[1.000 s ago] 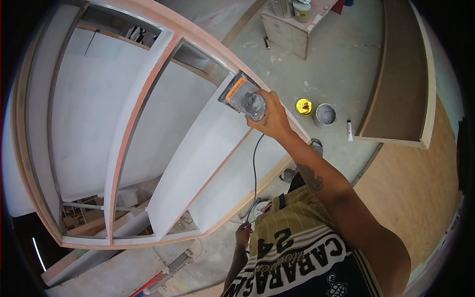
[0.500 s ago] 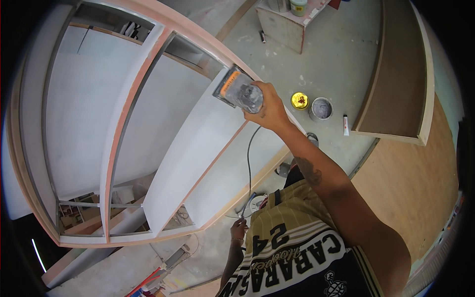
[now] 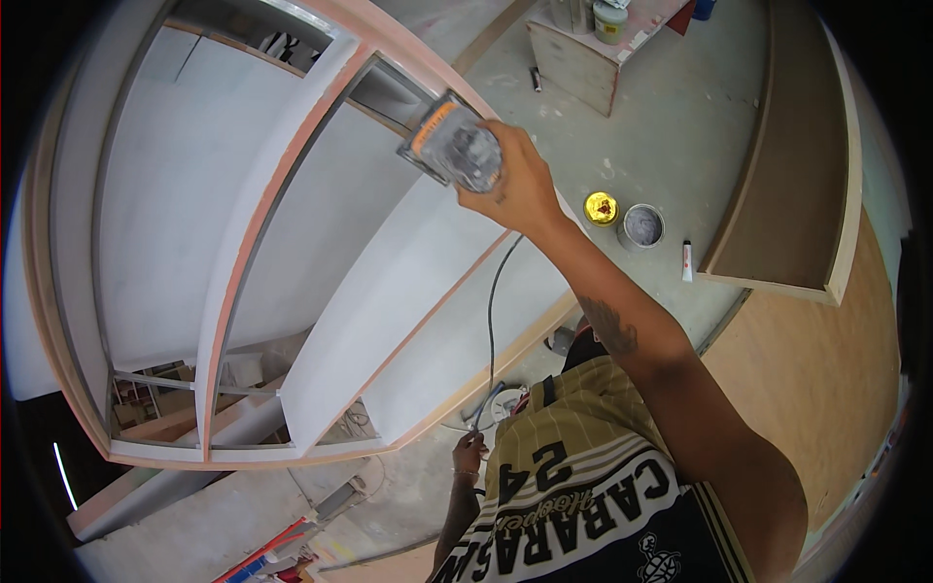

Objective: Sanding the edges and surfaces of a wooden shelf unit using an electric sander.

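Note:
My right hand (image 3: pixel 520 185) is wrapped round the rear of a dusty grey electric sander (image 3: pixel 455 148) with an orange stripe. The sander's flat pad lies against the curved white frame (image 3: pixel 321 325), close to its pinkish outer rim at the far side. Low in the view, near my body, my left hand (image 3: pixel 468 453) is closed round the black power cord (image 3: pixel 492 325). That cord rises in a curve over the frame's lower right panel, and its upper end disappears near my right wrist.
On the floor to the right stand an open tin of grey paste (image 3: pixel 642 226), a yellow lid (image 3: pixel 601 208) and a white tube (image 3: pixel 687 260). A curved brown panel (image 3: pixel 777 155) lies beyond them. A paint-marked bench (image 3: pixel 573 68) bears tins at the back.
The sander and my right hand have shifted slightly left along the frame's rim. My view has tilted a little, so floor items sit lower and further right. My left hand keeps the cord.

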